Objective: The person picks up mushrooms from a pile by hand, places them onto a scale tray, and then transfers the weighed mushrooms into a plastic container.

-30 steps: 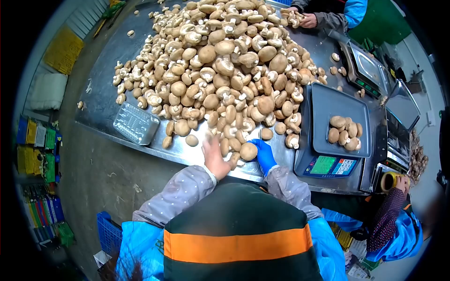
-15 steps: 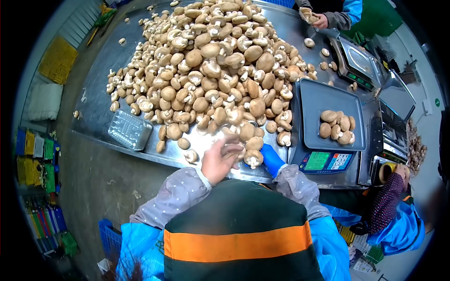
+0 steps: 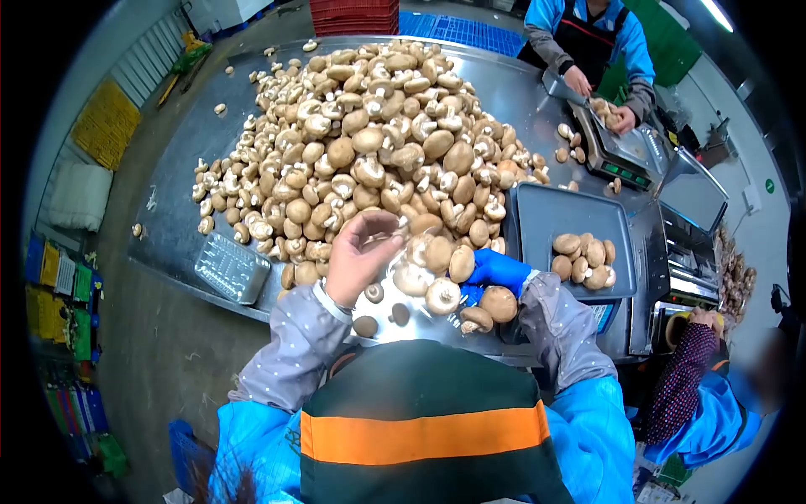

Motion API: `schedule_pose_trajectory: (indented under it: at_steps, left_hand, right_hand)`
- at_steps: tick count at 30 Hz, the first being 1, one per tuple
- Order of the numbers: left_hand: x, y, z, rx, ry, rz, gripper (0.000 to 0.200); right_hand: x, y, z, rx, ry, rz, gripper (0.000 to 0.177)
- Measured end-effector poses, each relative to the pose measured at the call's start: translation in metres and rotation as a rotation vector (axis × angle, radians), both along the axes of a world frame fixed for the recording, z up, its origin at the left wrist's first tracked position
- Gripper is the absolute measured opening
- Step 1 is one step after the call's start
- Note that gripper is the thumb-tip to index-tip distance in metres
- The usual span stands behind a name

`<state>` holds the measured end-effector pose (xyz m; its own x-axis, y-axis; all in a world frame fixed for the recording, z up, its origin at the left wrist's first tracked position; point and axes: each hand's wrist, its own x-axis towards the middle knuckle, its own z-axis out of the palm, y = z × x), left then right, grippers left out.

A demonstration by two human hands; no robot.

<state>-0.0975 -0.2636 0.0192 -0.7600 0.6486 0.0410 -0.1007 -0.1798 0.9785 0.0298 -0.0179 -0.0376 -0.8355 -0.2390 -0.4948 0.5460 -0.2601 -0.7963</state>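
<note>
My left hand [image 3: 359, 259] is bare and hovers at the front of the mushroom pile [image 3: 361, 151]. Its thumb and fingers are apart in a curve, with no mushroom visible between them. My right hand [image 3: 497, 270], in a blue glove, has its fingers closed against a brown-capped mushroom [image 3: 462, 264]. Between my hands is a cluster of mushrooms, some blurred, including a pale one [image 3: 442, 296] with its underside up. Two more, a round cap [image 3: 499, 304] and a tilted mushroom [image 3: 476, 319], are below my right wrist. Small dark-capped mushrooms [image 3: 400, 315] lie on the metal.
A grey tray [image 3: 533, 210] on a scale holds several mushrooms, right of the pile. At left stands a clear plastic tray [image 3: 232, 269]. Across the table, a co-worker's hand [image 3: 621, 120] holds mushrooms over another scale [image 3: 617, 160]. A second person's sleeve [image 3: 684, 378] is at right.
The view has tilted upward. My left hand has moved up toward the pile, and my right is raised. Mushrooms between them are more spread out. The co-worker's mushrooms have moved over the far scale.
</note>
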Motion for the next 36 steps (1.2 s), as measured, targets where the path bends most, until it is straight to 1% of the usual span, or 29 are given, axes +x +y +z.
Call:
schedule_pose_trajectory:
  at_steps: [1,3,4,5,7,8,9,10,11,12,14,15,17,19,20,23,24,27,28,31,32,35,36]
  left_hand:
    - [-0.013,0.001,-0.008,-0.07,-0.026,-0.083,0.044]
    - [-0.017,0.0,-0.004,-0.182,-0.483,-0.225,0.06]
    - [-0.021,0.0,-0.022,-0.181,-0.53,-0.389,0.072]
    - [-0.012,0.001,-0.029,-0.081,-0.613,-0.456,0.067]
    - [0.0,0.0,-0.055,0.06,-0.734,-0.58,0.06]
    - [0.003,-0.004,-0.062,0.062,-0.825,-0.552,0.053]
    - [0.007,-0.006,-0.063,0.065,-0.797,-0.528,0.05]
    - [0.008,-0.009,-0.065,0.073,-0.822,-0.509,0.047]
    - [0.01,-0.012,-0.067,0.084,-0.846,-0.489,0.045]
    - [0.012,-0.016,-0.069,0.099,-0.83,-0.448,0.044]
    - [0.014,-0.021,-0.069,0.169,-0.81,-0.367,0.045]
    - [0.014,-0.024,-0.074,0.183,-0.798,-0.286,0.045]
    - [0.01,-0.032,-0.08,0.174,-0.825,-0.24,0.044]
    - [0.011,-0.035,-0.074,0.176,-0.836,-0.24,0.04]
    - [0.013,-0.035,-0.072,0.162,-0.801,-0.219,0.04]
    - [0.017,-0.034,-0.079,0.126,-0.748,-0.18,0.043]
    - [0.018,-0.035,-0.082,0.114,-0.74,-0.17,0.044]
    - [0.019,-0.036,-0.08,0.164,-0.819,-0.17,0.042]
    - [0.02,-0.036,-0.075,0.165,-0.828,-0.166,0.041]
    - [0.02,-0.038,-0.081,0.178,-0.808,-0.187,0.042]
    - [0.02,-0.038,-0.083,0.187,-0.82,-0.176,0.042]
    - [0.021,-0.04,-0.089,0.202,-0.835,-0.138,0.042]
    - [0.021,-0.04,-0.09,0.198,-0.825,-0.13,0.042]
  right_hand:
    - [-0.005,0.002,0.007,0.008,-0.018,0.042,0.024]
    - [-0.015,0.002,0.013,0.029,-0.058,0.143,0.024]
    - [-0.02,-0.003,0.017,0.033,-0.046,0.213,0.026]
    - [-0.025,-0.009,0.02,0.035,-0.035,0.281,0.029]
    - [-0.033,-0.01,0.01,0.114,-0.032,0.386,0.029]
    - [-0.036,-0.012,0.002,0.148,-0.034,0.435,0.029]
    - [-0.035,-0.013,-0.003,0.185,-0.034,0.483,0.029]
    - [-0.032,-0.014,-0.003,0.161,0.005,0.415,0.029]
    - [-0.029,-0.012,-0.003,0.18,0.103,0.368,0.029]
    - [-0.024,-0.009,0.004,0.2,0.11,0.246,0.031]
    - [-0.011,-0.006,0.031,0.272,0.123,0.0,0.032]
    - [-0.006,-0.003,0.05,0.286,0.135,-0.006,0.034]
    - [0.014,0.001,0.048,0.096,0.088,-0.177,0.041]
    - [0.026,-0.012,0.045,0.307,0.302,-0.228,0.049]
    - [0.031,-0.019,0.044,0.411,0.411,-0.257,0.053]
    - [0.036,-0.04,0.048,0.998,0.689,-0.22,0.061]
    - [0.037,-0.047,0.053,1.084,0.71,-0.162,0.064]
    - [0.037,-0.06,0.064,1.334,0.817,0.023,0.063]
    - [0.04,-0.066,0.063,1.34,0.802,-0.025,0.055]
    - [0.04,-0.061,0.043,1.013,0.592,-0.196,0.045]
    - [0.039,-0.063,0.039,0.555,0.354,-0.394,0.033]
    - [0.024,-0.063,0.034,1.351,0.756,-0.214,0.023]
    - [0.019,-0.067,0.035,1.411,0.757,-0.266,0.02]
